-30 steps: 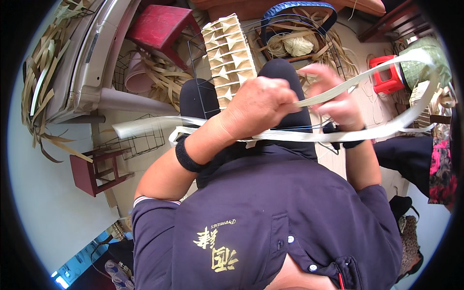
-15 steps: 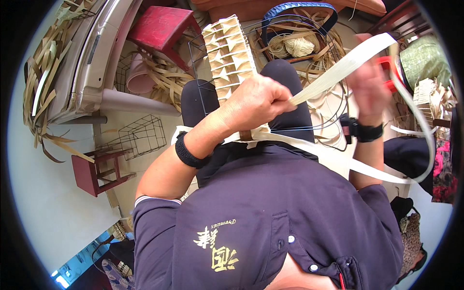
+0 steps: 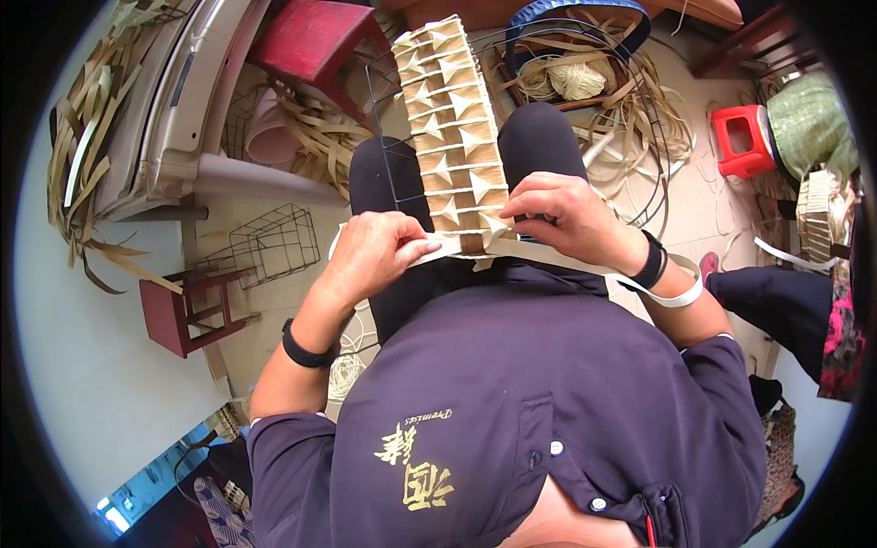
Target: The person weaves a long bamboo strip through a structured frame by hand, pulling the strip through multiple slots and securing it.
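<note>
Between my knees stands a woven panel (image 3: 457, 137) of tan and cream flat strips on a black wire frame (image 3: 387, 137), with rows of folded points along it. My left hand (image 3: 375, 251) is closed at the panel's near left corner, thumb and fingers pinching a pale flat strip (image 3: 586, 267). My right hand (image 3: 571, 215) is at the near right edge, its fingers bent together against the weave by a folded point. What those fingertips hold is hidden. From the near edge the pale strip runs right, under my right hand, and loops by that wrist.
A red stool (image 3: 311, 41) and a basket with a blue handle (image 3: 575, 14), holding balls of cord (image 3: 577, 80), stand ahead. Loose strips hang at the left (image 3: 82, 155). A small dark red stool (image 3: 187, 315), wire frame and bright red stool (image 3: 738, 142) stand on the floor.
My right hand has come from the far right to the panel's edge, and the raised strip has dropped to hang by its wrist. My left hand has moved left and nearer, to the near left corner.
</note>
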A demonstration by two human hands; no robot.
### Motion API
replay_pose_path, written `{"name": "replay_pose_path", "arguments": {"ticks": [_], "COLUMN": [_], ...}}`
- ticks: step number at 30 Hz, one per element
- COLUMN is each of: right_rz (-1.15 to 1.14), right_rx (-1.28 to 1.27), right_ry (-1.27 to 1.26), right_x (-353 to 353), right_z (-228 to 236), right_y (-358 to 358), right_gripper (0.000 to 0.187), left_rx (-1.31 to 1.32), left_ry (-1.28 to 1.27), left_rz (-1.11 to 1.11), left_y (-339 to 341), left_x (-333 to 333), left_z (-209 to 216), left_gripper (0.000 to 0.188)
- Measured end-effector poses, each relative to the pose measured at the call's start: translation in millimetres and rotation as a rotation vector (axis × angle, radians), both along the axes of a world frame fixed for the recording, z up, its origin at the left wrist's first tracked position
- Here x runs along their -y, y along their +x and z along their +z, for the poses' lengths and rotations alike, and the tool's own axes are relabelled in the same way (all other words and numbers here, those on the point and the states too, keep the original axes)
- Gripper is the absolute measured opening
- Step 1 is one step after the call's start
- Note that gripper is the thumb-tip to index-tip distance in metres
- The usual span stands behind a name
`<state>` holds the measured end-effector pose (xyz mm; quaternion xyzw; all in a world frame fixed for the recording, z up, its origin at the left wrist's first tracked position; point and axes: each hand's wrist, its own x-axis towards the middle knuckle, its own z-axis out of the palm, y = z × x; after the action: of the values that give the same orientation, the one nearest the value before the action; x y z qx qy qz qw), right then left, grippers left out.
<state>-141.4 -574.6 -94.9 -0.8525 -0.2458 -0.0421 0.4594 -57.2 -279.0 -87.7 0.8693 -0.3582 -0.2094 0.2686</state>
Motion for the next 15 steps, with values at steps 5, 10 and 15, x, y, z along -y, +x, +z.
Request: {"name": "replay_pose_path", "arguments": {"ticks": [5, 10, 15], "right_rz": [0.092, 0.291, 0.322], "right_rx": [-0.083, -0.144, -0.068], "right_ry": [0.005, -0.271, -0.448], "right_x": [-15.2, -16.1, -24.8], "right_z": [4.2, 14.0, 23.6], "right_y": [11.2, 30.8, 43.2], "right_gripper": [0.019, 0.024, 0.013], "left_rx": [-0.049, -0.028, -0.020], "left_ry": [-0.054, -0.069, 0.004], "left_rz": [0.062, 0.077, 0.050], "left_y": [-24.1, -21.7, -12.4], "left_x": [-7.9, -10.0, -9.3], "left_z": [-20.7, -29.0, -28.8], "left_gripper": [0.021, 0.018, 0.016]}}
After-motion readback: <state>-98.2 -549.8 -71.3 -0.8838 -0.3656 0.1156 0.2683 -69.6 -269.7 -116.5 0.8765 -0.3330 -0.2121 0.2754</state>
